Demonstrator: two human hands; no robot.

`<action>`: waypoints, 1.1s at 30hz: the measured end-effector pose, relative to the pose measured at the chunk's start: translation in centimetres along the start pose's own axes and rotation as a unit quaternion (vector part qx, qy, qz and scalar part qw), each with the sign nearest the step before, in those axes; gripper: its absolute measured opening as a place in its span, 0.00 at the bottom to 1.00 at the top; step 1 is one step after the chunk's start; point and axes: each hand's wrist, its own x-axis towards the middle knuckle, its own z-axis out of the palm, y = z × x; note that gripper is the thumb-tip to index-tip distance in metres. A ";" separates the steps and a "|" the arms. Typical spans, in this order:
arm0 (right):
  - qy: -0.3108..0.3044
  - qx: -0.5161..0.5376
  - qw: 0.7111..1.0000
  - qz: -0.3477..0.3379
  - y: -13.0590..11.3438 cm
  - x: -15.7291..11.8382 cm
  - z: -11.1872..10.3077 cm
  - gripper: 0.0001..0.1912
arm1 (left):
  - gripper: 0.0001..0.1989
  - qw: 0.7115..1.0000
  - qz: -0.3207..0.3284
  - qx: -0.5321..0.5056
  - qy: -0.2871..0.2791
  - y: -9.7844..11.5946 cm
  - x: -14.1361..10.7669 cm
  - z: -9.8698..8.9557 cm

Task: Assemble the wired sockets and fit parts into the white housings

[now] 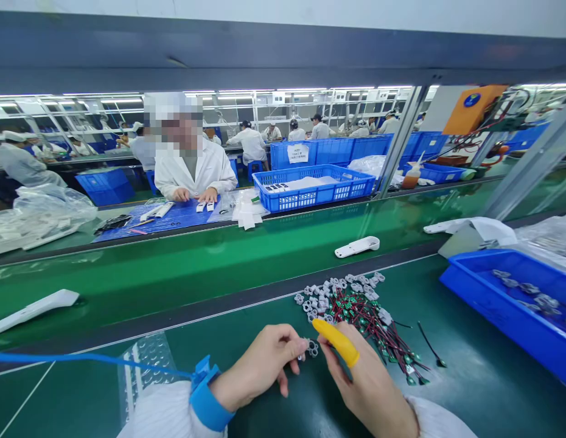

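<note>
Between the thumb and fingers of my left hand (267, 359) is a small grey plastic part (313, 348) with ring-shaped openings. A blue wrist strap (209, 395) with a cord circles that wrist. Just right of the part is my right hand (363, 377), its index finger in a yellow finger cot (336, 340). Its thumb and index finger are drawn together; anything between their tips is hidden. Beyond my hands lie a heap of similar grey parts (317, 298) and a pile of dark red and black wires with small green boards (369, 319).
A blue bin (506, 304) with grey parts stands at right. White plastic housings (357, 246) lie on the green conveyor (210, 249). Across it, a co-worker in a white coat (192, 167) handles white pieces beside a blue basket (314, 193). Bubble wrap (146, 365) lies at left.
</note>
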 end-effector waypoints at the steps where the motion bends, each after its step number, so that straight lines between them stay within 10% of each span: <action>1: -0.013 -0.005 1.000 -0.012 -0.1 0.0 -0.1 0.11 | 0.19 1.000 -0.001 -0.006 -0.001 0.1 0.0 -0.1; 8: -0.021 -0.020 0.998 -0.059 -0.3 0.3 0.0 0.12 | 0.15 1.000 -0.007 -0.014 0.014 0.6 -0.1 -0.2; 12: -0.007 0.053 0.992 0.117 -0.7 0.0 0.6 0.04 | 0.10 0.998 0.033 0.027 0.051 0.7 -0.1 0.3; 18: -0.051 0.207 0.905 0.368 -0.6 0.9 -0.3 0.08 | 0.10 0.994 0.069 0.011 0.087 0.2 0.6 0.8; 24: -0.092 0.299 0.851 0.421 -0.9 1.1 -0.1 0.13 | 0.12 0.996 0.047 -0.003 0.081 0.1 0.4 1.0; 33: 0.032 0.303 0.829 0.469 1.5 1.7 -0.9 0.17 | 0.09 0.976 0.086 0.191 0.051 -0.9 0.8 2.6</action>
